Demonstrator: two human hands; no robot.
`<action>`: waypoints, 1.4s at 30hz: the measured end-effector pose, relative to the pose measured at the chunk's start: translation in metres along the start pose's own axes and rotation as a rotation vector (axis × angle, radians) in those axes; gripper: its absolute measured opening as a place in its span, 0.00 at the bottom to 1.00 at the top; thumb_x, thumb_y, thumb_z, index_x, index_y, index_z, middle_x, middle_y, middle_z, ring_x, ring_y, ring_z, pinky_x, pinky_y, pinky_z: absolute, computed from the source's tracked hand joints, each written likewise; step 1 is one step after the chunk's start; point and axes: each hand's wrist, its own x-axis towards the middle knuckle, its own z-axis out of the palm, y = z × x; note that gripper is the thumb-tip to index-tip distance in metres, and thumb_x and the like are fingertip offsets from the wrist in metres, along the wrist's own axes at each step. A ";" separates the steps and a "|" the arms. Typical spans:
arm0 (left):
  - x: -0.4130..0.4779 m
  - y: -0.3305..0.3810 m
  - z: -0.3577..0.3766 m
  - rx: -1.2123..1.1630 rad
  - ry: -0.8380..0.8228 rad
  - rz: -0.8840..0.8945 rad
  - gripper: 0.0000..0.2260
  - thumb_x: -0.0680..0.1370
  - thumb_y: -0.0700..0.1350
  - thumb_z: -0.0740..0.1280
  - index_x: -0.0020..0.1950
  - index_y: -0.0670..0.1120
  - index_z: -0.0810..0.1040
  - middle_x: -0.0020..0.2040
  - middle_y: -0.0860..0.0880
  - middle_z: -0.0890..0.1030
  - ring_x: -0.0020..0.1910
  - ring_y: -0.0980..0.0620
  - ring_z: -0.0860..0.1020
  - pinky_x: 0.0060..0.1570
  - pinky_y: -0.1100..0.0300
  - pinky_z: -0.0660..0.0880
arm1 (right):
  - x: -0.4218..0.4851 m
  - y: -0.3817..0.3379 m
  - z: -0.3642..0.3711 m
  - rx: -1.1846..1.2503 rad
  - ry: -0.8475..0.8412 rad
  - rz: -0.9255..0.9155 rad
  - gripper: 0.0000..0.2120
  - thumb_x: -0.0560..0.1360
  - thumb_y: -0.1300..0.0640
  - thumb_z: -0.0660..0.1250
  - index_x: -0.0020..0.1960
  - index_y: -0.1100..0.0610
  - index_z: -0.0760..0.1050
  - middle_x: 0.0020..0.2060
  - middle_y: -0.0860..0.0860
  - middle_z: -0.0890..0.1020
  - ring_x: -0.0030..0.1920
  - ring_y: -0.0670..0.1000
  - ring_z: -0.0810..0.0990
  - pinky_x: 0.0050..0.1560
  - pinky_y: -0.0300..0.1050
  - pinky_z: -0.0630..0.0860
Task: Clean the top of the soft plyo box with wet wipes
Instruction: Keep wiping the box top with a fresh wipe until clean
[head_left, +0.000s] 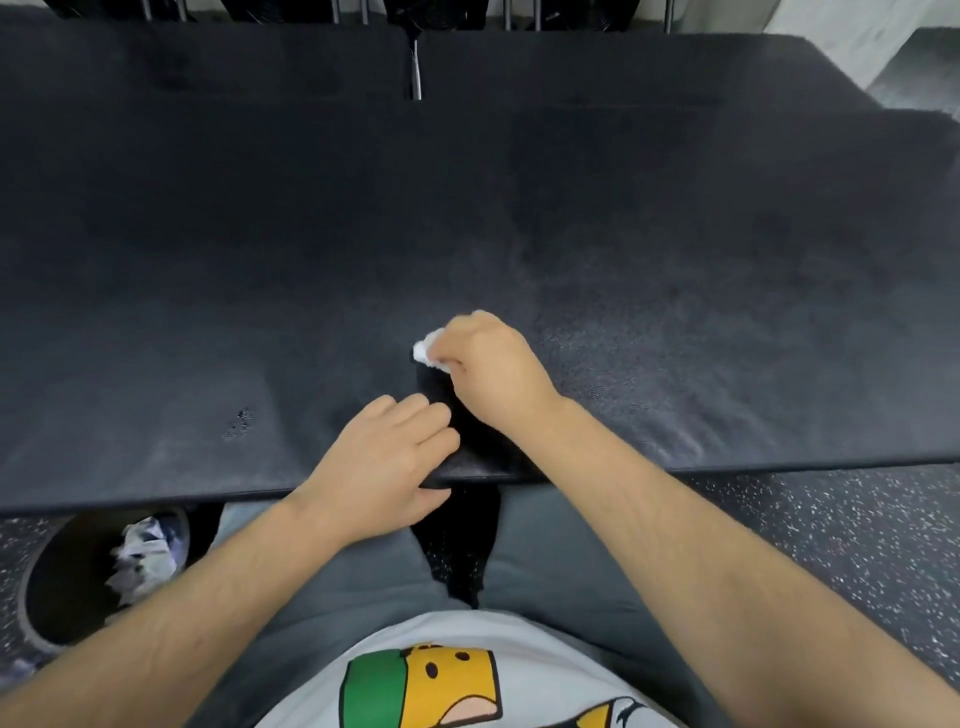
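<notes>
Plyo box (675, 234): its dark top lies before us. Our right hand (493, 369) grips a balled wet wipe (427, 352) against the top, near the front edge. Our left hand (384, 462) rests on that edge, fingers loosely bent. A bin (57, 587) of crumpled wipes stands below left.

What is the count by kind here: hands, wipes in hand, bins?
Hands: 2 (left hand, right hand)
Wipe in the right hand: 1
Bin: 1
Total: 4
</notes>
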 end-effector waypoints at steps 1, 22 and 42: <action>0.000 -0.001 -0.001 0.000 -0.001 0.000 0.14 0.70 0.56 0.71 0.45 0.46 0.80 0.40 0.51 0.72 0.39 0.50 0.68 0.37 0.56 0.59 | 0.009 0.002 -0.001 0.054 0.011 0.022 0.15 0.75 0.69 0.61 0.43 0.47 0.67 0.41 0.48 0.71 0.46 0.51 0.65 0.49 0.53 0.75; 0.047 -0.043 0.025 -0.008 -0.054 -0.542 0.27 0.81 0.60 0.52 0.75 0.49 0.71 0.75 0.47 0.69 0.76 0.40 0.62 0.71 0.42 0.62 | -0.003 0.060 -0.010 -0.160 0.178 0.320 0.15 0.66 0.73 0.58 0.40 0.52 0.65 0.32 0.47 0.60 0.41 0.56 0.66 0.31 0.45 0.58; 0.082 -0.090 0.023 -0.060 -0.061 -0.601 0.21 0.81 0.53 0.59 0.74 0.53 0.72 0.75 0.51 0.70 0.76 0.45 0.64 0.68 0.44 0.64 | 0.071 0.045 0.006 -0.080 0.124 0.172 0.21 0.73 0.72 0.60 0.59 0.55 0.80 0.41 0.49 0.71 0.45 0.50 0.64 0.35 0.45 0.66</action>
